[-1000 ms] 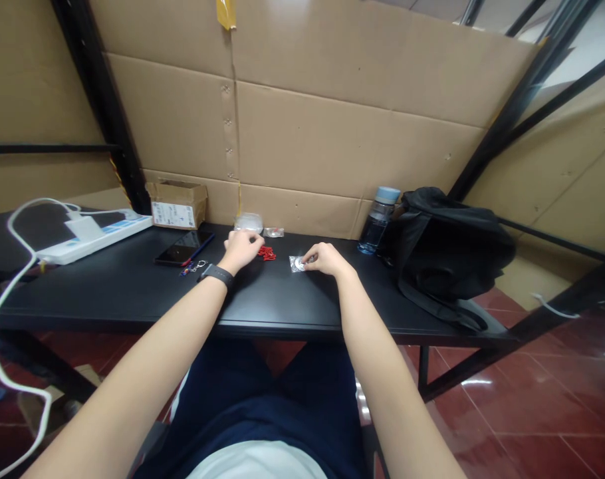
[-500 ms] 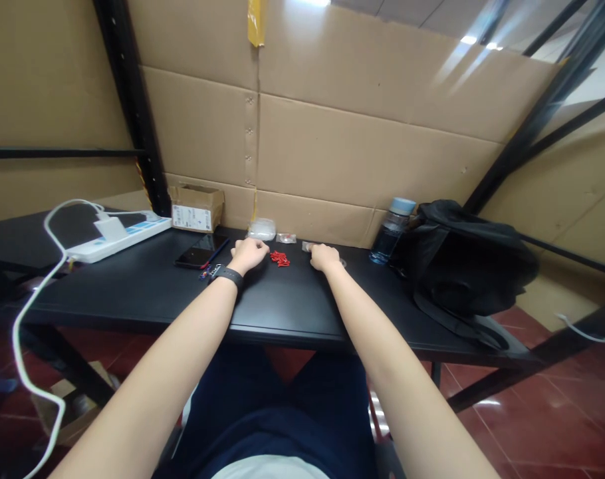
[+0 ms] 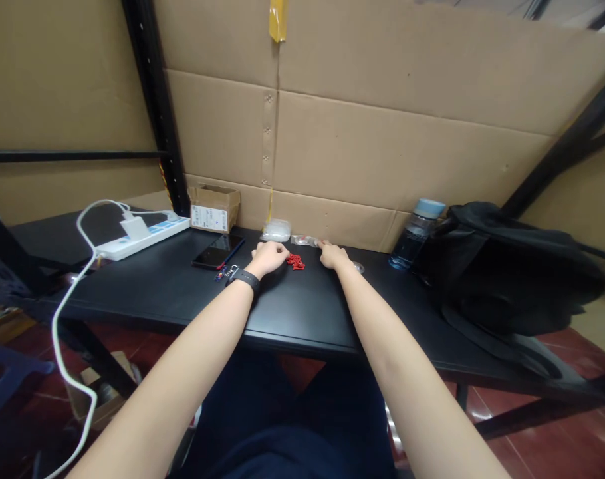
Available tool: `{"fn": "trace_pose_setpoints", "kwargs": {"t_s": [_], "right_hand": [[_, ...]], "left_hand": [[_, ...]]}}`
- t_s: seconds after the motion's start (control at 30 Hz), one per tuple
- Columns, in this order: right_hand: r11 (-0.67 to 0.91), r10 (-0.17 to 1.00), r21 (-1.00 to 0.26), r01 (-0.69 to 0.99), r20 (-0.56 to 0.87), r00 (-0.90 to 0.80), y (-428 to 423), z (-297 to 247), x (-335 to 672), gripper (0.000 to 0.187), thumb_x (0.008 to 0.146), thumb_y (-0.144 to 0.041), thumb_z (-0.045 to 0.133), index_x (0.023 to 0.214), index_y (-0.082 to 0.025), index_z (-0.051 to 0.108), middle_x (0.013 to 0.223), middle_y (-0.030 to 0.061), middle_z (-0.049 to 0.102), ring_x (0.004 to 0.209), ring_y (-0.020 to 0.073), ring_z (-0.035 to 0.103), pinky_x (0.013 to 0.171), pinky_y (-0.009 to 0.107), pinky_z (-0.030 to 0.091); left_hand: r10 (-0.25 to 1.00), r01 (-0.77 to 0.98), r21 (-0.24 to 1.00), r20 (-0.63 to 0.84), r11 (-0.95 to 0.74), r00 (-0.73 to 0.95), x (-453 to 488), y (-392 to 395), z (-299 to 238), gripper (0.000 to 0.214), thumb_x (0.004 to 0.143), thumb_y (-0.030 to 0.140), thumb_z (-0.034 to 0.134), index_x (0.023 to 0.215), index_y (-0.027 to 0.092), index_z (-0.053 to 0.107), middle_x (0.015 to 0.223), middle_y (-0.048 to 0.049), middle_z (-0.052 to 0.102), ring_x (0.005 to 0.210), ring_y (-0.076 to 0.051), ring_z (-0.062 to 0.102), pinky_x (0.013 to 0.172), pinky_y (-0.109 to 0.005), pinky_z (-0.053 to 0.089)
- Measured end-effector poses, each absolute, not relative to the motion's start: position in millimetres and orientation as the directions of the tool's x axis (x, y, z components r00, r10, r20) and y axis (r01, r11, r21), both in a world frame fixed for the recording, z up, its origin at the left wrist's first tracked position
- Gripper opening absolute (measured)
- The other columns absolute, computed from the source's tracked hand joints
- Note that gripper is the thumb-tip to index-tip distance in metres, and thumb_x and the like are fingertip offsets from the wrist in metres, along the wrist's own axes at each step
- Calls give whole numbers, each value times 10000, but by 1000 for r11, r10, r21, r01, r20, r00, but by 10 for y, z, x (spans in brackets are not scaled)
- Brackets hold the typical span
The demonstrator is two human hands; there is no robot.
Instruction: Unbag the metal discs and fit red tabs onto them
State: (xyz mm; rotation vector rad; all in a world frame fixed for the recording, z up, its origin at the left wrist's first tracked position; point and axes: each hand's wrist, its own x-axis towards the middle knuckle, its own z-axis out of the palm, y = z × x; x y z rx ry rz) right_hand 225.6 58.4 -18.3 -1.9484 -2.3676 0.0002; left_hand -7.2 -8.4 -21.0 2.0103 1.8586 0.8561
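My left hand point(image 3: 269, 256), with a dark watch on the wrist, rests on the black table point(image 3: 147, 286) with its fingers curled in; what they hold is hidden. A small pile of red pieces point(image 3: 296, 262) lies just right of it. My right hand point(image 3: 335, 255) lies flat farther back, its fingers stretched toward small clear packets point(image 3: 304, 239) at the foot of the cardboard wall. Another small clear packet point(image 3: 358, 267) lies on the table just right of that hand.
A phone point(image 3: 217, 251) with a pen and keys lies left of my left hand. A white power strip point(image 3: 143, 236) with a cable and a small cardboard box point(image 3: 214, 208) sit at the back left. A blue-capped bottle point(image 3: 416, 233) and black bag point(image 3: 506, 266) stand right.
My right hand moved from the table's middle, where it held a clear packet, back toward the wall. The left hand stayed by the red pieces. The view shifted to the left.
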Motion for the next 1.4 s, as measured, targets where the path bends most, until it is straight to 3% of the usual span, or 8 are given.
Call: {"fn": "trace_pose_setpoints", "kwargs": {"t_s": [0.13, 0.37, 0.5, 0.63, 0.8, 0.9, 1.03, 1.4], "right_hand": [[213, 977, -62, 975, 32, -211, 641, -181, 2257, 681, 893, -140, 496, 1543, -299, 375, 1636, 87, 325, 1442, 305, 411, 1129, 510, 371], [221, 974, -86, 971, 71, -215, 643, -67, 2299, 606, 908, -224, 515, 1503, -305, 435, 1545, 83, 474, 1392, 281, 467, 1096, 464, 403], [189, 976, -66, 980, 120, -180, 531, 119, 2469, 488, 885, -281, 570, 1372, -258, 579, 1436, 133, 565, 1308, 322, 528, 1074, 518, 383], [177, 976, -75, 981, 139, -166, 333, 201, 2679, 414, 859, -323, 604, 1269, -286, 652, 1393, 94, 606, 1273, 311, 550, 1035, 487, 396], [40, 920, -205, 978, 389, 44, 86, -2, 2964, 333, 872, -364, 588, 1180, -274, 676, 1289, 86, 668, 1231, 286, 570, 1033, 486, 339], [-57, 910, -377, 924, 362, 204, 5, -127, 3145, 269, 874, -373, 582, 1089, -270, 705, 1209, 72, 712, 1183, 273, 606, 1008, 470, 349], [-38, 948, -497, 867, 255, 188, -80, -201, 3290, 366, 785, -445, 703, 1121, -300, 699, 1215, 42, 714, 1183, 268, 613, 1001, 456, 367], [27, 974, -510, 860, 209, 94, -148, -183, 3293, 442, 701, -313, 803, 1128, -316, 691, 1175, 6, 721, 1134, 232, 630, 1000, 445, 376]], "left_hand": [[968, 796, 579, 251, -176, 32, -66, -95, -201, 257, 851, 439, 563, 890, 331, 793, 1082, -9, 770, 1159, -314, 587, 976, -440, 427], [967, 807, 560, 249, -185, 49, -72, -103, -208, 254, 863, 438, 558, 896, 328, 784, 1069, -17, 771, 1144, -310, 607, 952, -438, 430], [934, 835, 470, 332, -285, 132, -96, -111, -234, 199, 850, 341, 565, 924, 284, 741, 1097, -37, 749, 1089, -286, 630, 927, -443, 433], [888, 837, 390, 404, -384, 220, -69, -141, -260, 181, 815, 310, 606, 951, 270, 718, 1131, -51, 709, 1124, -283, 593, 931, -437, 427], [869, 851, 312, 406, -422, 282, 47, -222, -283, 193, 855, 361, 595, 967, 289, 735, 1165, -69, 662, 1146, -301, 542, 957, -457, 397], [855, 854, 271, 413, -444, 313, 114, -268, -290, 217, 899, 384, 557, 983, 289, 734, 1169, -76, 649, 1147, -295, 529, 958, -450, 388], [835, 859, 210, 426, -466, 348, 174, -296, -303, 231, 891, 405, 583, 1027, 286, 727, 1178, -82, 637, 1158, -294, 516, 963, -443, 373], [831, 856, 224, 442, -467, 338, 90, -279, -288, 155, 827, 378, 662, 924, 265, 706, 1128, -65, 651, 1107, -292, 536, 936, -425, 378]]}}
